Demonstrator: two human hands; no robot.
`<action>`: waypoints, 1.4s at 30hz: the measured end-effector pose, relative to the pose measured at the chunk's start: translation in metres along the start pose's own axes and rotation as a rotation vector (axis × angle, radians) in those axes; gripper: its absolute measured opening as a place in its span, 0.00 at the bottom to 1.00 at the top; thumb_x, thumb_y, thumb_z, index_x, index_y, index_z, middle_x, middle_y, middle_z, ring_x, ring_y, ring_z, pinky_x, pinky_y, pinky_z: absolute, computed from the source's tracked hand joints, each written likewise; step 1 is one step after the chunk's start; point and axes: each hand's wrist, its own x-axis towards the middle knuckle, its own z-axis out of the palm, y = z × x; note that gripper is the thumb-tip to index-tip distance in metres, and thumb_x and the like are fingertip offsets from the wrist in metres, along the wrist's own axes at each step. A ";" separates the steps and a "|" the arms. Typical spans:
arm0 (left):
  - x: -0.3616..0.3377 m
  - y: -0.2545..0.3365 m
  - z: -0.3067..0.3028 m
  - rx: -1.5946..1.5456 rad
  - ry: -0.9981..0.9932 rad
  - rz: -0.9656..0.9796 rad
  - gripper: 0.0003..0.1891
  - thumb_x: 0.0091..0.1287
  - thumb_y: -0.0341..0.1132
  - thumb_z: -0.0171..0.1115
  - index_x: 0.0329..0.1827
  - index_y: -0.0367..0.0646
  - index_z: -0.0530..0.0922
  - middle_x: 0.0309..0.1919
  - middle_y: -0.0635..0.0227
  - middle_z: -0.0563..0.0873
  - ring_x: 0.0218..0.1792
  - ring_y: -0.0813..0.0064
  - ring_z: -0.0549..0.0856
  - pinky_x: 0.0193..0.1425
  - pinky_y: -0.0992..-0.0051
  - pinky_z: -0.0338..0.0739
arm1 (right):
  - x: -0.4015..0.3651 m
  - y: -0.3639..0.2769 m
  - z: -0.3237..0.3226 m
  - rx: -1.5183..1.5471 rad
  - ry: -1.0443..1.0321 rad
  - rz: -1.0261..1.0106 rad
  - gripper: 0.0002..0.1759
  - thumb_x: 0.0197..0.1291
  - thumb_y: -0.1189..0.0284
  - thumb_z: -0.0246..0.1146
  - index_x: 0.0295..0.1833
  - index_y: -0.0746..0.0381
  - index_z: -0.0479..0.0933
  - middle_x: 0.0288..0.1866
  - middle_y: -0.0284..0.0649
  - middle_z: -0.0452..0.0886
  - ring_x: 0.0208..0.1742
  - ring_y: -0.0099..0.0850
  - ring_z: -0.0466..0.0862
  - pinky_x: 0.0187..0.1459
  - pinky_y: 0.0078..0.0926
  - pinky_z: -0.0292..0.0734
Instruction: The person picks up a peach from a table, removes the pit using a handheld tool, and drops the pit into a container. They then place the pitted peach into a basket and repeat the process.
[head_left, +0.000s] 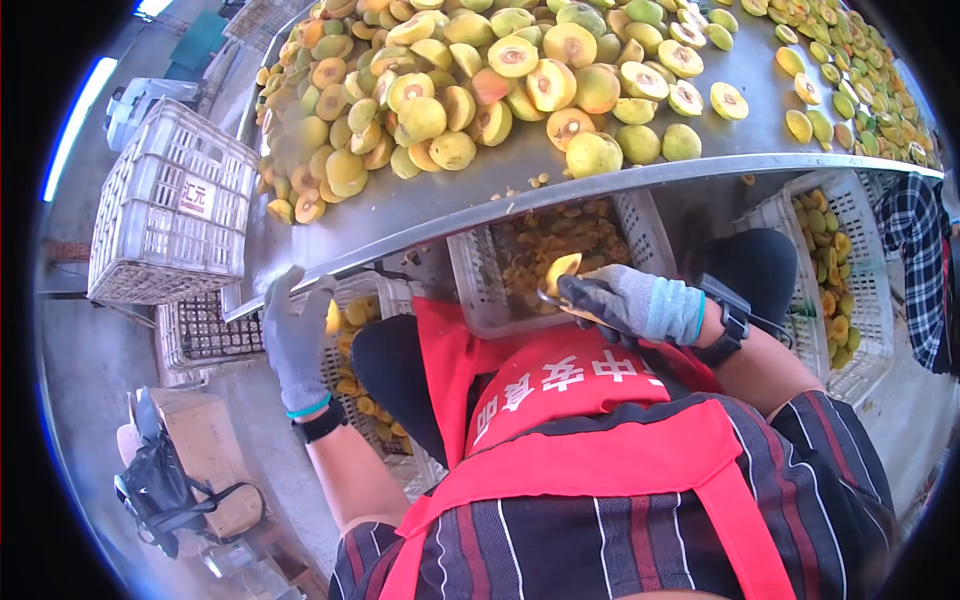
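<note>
My left hand (297,340), in a grey glove, is raised by the table's front edge with its fingers apart. A yellow fruit piece (333,317) shows right beside its thumb, above a crate of yellow fruit halves (375,400). In front of my apron, my right hand (622,303), also gloved, is closed around a small metal-tipped tool (549,296); its handle is mostly hidden by the fingers. At the tool's tip is a yellow peach piece (563,270). Below it, a white crate (480,300) between my knees holds wet brownish-yellow scraps.
Halved peaches (430,115), many with pits, are heaped on the metal table (420,215), whose raised rim runs across my front. White crates (170,205) stand at the left. Another fruit-filled crate (870,290) is at the right, near a person's plaid sleeve (915,265).
</note>
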 end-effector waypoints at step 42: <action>-0.030 0.132 0.115 -1.514 -0.543 -0.442 0.30 0.67 0.60 0.44 0.56 0.40 0.71 0.39 0.68 0.81 0.38 0.75 0.82 0.37 0.77 0.79 | 0.012 -0.042 0.007 -0.384 0.584 -0.594 0.25 0.62 0.52 0.56 0.33 0.67 0.72 0.24 0.55 0.75 0.29 0.51 0.78 0.32 0.41 0.72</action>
